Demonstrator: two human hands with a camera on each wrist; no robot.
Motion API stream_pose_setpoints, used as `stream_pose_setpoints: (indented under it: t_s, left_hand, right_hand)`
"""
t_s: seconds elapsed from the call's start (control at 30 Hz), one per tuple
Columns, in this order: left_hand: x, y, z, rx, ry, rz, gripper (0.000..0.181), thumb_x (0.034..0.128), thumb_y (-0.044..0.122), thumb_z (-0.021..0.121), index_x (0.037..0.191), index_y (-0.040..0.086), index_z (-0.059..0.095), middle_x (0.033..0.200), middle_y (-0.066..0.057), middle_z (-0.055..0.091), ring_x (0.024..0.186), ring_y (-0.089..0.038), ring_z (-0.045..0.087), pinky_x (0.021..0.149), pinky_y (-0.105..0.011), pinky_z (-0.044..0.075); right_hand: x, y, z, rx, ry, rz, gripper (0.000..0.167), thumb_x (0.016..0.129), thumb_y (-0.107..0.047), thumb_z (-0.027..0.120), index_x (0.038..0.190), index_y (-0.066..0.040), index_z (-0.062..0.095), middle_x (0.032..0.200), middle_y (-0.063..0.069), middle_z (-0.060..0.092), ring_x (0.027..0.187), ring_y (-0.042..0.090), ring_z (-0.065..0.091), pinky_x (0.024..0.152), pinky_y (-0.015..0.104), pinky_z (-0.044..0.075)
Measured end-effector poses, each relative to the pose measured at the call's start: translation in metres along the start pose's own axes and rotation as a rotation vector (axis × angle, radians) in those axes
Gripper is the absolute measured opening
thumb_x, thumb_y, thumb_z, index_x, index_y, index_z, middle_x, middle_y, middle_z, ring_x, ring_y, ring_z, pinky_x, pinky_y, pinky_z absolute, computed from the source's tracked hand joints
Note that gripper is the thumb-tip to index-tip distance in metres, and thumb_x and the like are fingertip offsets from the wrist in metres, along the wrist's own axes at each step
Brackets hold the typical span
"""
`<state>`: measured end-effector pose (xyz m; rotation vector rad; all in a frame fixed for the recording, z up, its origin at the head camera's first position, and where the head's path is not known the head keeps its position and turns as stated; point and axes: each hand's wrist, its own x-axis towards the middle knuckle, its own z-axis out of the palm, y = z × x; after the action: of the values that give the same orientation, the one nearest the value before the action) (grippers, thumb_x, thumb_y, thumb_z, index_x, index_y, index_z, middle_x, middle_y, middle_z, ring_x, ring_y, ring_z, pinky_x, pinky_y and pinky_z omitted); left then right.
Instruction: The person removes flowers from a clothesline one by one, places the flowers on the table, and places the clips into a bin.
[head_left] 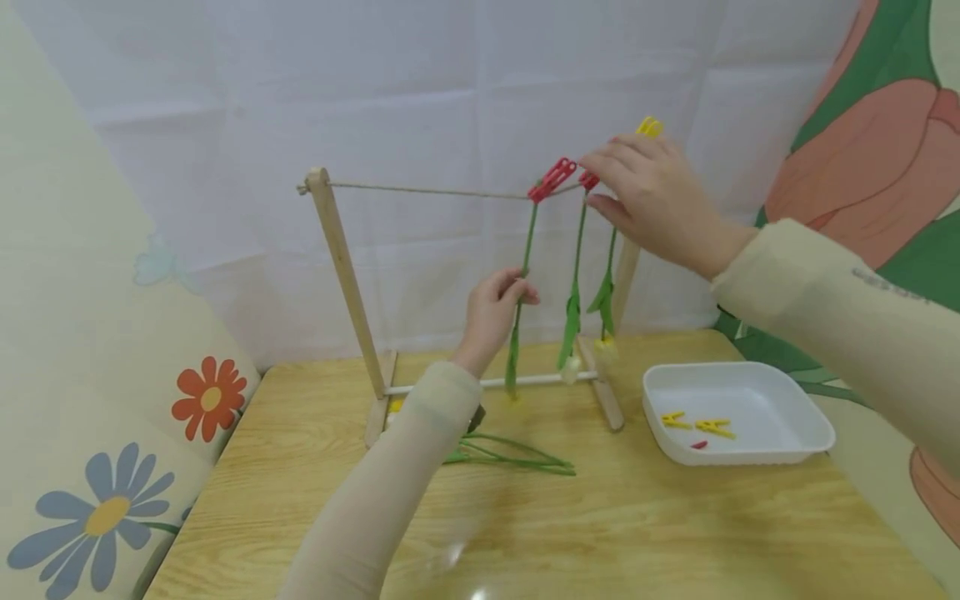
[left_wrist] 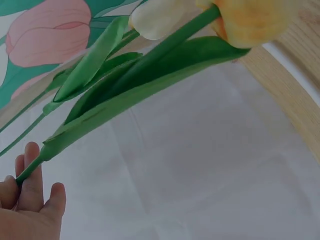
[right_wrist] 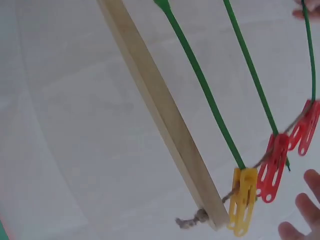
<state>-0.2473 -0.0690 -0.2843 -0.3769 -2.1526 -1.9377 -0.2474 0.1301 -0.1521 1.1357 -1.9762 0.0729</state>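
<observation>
A twine line (head_left: pixel 427 191) carries three clothespins, each clipped on a green stem with the flower hanging head down. My left hand (head_left: pixel 491 312) pinches the leftmost stem (head_left: pixel 529 242) below its red clothespin (head_left: pixel 552 180); in the left wrist view that stem ends in a yellow tulip (left_wrist: pixel 255 22). My right hand (head_left: pixel 652 196) is beside the other two clips, fingers extended and holding nothing. In the right wrist view its fingertips (right_wrist: pixel 302 210) are apart from the middle red clothespin (right_wrist: pixel 273 167) and the yellow clothespin (right_wrist: pixel 243 200).
A wooden post (head_left: pixel 348 283) holds the line at the left, another (head_left: pixel 626 283) at the right, with a white bar (head_left: pixel 498 382) low between them. More green stems (head_left: pixel 525 461) lie on the table (head_left: pixel 600 533). The white tray (head_left: pixel 806 429) at the right holds yellow clothespins (head_left: pixel 714 427) and a small red piece (head_left: pixel 699 445).
</observation>
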Motion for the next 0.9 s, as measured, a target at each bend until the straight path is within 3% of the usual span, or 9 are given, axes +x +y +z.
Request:
stream_pose_setpoints:
  t_s: [0.13, 0.33, 0.5, 0.7, 0.9]
  left_hand:
    - [-0.001, -0.003, -0.001, 0.004, -0.003, -0.001, 0.023, 0.0975, 0.001, 0.054, 0.118, -0.005, 0.062, 0.095, -0.019, 0.069, 0.088, -0.026, 0.069, 0.091, -0.028, 0.053]
    - [-0.002, -0.004, -0.002, 0.011, -0.004, 0.0, 0.022, 0.0979, 0.002, 0.054, 0.116, -0.007, 0.062, 0.095, -0.019, 0.069, 0.088, -0.028, 0.069, 0.091, -0.03, 0.052]
    - [-0.002, -0.006, -0.003, 0.027, -0.002, -0.001, 0.019, 0.0978, 0.002, 0.054, 0.113, -0.007, 0.063, 0.094, -0.02, 0.07, 0.088, -0.028, 0.069, 0.091, -0.03, 0.053]
    - [-0.002, -0.008, -0.005, 0.044, 0.0, -0.003, 0.018, 0.0975, 0.001, 0.054, 0.112, -0.006, 0.063, 0.093, -0.02, 0.07, 0.088, -0.028, 0.069, 0.092, -0.03, 0.052]
    - [-0.004, -0.007, -0.006, 0.019, 0.007, -0.013, 0.019, 0.0973, 0.0, 0.054, 0.112, -0.008, 0.062, 0.094, -0.021, 0.069, 0.088, -0.029, 0.069, 0.091, -0.03, 0.053]
  right_hand:
    - [0.023, 0.009, -0.002, -0.07, -0.136, 0.037, 0.037, 0.09, -0.007, 0.068, 0.123, 0.008, 0.058, 0.12, 0.027, 0.06, 0.117, 0.045, 0.05, 0.095, 0.062, 0.041]
    - [0.048, 0.019, -0.003, -0.156, -0.459, 0.118, 0.042, 0.098, -0.014, 0.059, 0.133, 0.006, 0.05, 0.138, 0.027, 0.047, 0.135, 0.044, 0.032, 0.108, 0.066, 0.026]
    - [0.06, 0.023, -0.003, -0.136, -0.642, 0.129, 0.036, 0.1, -0.017, 0.055, 0.13, 0.003, 0.055, 0.144, 0.026, 0.042, 0.139, 0.046, 0.022, 0.109, 0.069, 0.017]
    - [0.067, 0.02, -0.002, -0.085, -0.708, 0.135, 0.03, 0.099, -0.015, 0.057, 0.123, 0.003, 0.059, 0.141, 0.027, 0.042, 0.137, 0.049, 0.021, 0.107, 0.07, 0.018]
    - [0.066, 0.018, 0.0, -0.078, -0.636, 0.077, 0.015, 0.094, -0.011, 0.065, 0.1, 0.002, 0.066, 0.12, 0.023, 0.055, 0.119, 0.045, 0.04, 0.099, 0.064, 0.03]
